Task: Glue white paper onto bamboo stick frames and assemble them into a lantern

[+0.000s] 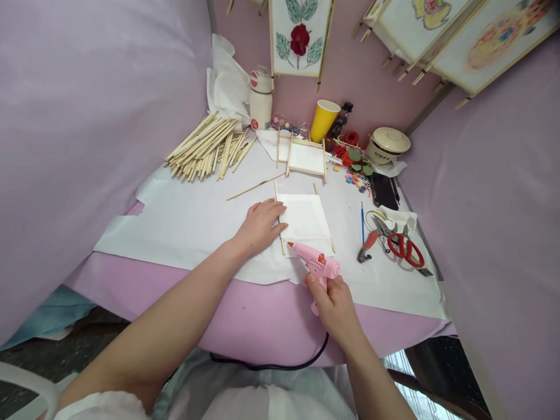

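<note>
Left hand (258, 226) is spread flat on a big white paper sheet (184, 233) on the lilac-covered counter (258, 332), fingertips against a square white paper panel on a thin wooden stick frame (304, 219), and the right hand (333, 309) is wrapped around a pink plastic hot glue gun (315, 259), tip right by the frame's corner

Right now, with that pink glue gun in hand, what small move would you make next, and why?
I would probably ease the pink glue gun toward the near stick corner: its nozzle points there, the right hand grips it, and the left hand rests on the paper panel, steadying it.
</note>
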`<action>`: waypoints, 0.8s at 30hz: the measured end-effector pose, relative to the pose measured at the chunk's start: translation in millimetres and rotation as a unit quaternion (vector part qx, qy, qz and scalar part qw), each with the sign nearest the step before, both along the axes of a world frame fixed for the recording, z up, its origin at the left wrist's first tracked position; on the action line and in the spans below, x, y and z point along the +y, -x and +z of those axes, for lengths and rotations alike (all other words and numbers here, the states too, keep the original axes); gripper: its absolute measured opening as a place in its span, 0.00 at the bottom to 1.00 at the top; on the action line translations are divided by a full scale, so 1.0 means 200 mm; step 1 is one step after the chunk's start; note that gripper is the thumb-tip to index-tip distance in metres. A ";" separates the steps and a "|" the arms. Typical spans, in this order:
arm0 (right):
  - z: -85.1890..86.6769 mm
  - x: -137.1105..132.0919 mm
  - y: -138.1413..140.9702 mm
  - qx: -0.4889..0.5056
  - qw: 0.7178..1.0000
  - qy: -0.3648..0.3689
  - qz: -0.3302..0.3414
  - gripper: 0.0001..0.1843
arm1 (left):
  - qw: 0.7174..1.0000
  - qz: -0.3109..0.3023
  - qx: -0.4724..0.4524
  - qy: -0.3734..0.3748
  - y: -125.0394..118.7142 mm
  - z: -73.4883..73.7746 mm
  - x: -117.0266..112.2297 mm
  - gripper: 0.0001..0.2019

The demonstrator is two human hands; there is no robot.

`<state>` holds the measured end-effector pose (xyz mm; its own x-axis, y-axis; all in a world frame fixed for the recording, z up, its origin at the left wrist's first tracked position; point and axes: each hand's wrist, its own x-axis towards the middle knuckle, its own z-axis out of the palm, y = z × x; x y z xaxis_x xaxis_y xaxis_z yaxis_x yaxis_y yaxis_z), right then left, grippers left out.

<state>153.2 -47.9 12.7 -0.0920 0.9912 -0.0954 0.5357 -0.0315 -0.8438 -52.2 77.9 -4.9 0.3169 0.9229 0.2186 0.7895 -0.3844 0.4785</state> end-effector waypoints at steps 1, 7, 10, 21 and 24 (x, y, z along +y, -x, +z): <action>0.00 0.00 0.00 -0.003 1.000 -0.004 -0.001 0.21 | 1.000 0.001 0.001 -0.002 0.00 0.00 0.00 0.20; -0.03 0.01 0.01 -0.044 0.999 -0.025 0.001 0.24 | 1.000 0.000 -0.003 -0.012 0.00 -0.02 0.00 0.19; -0.03 0.01 0.01 -0.073 0.997 -0.035 0.000 0.25 | 1.000 0.002 -0.005 -0.016 0.00 -0.02 0.00 0.18; -0.03 0.01 0.02 -0.074 0.997 -0.028 -0.004 0.24 | 1.000 -0.001 -0.009 -0.025 0.00 -0.03 0.00 0.18; -0.02 -0.01 0.02 -0.051 0.999 -0.010 -0.001 0.23 | 1.000 0.000 -0.009 -0.022 0.00 -0.02 0.00 0.18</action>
<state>150.1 -49.3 9.5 -0.0817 0.9931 -0.0841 0.6188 -0.0157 -0.7854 -52.4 78.6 -9.6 0.3120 0.9127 0.2638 0.7817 -0.4044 0.4748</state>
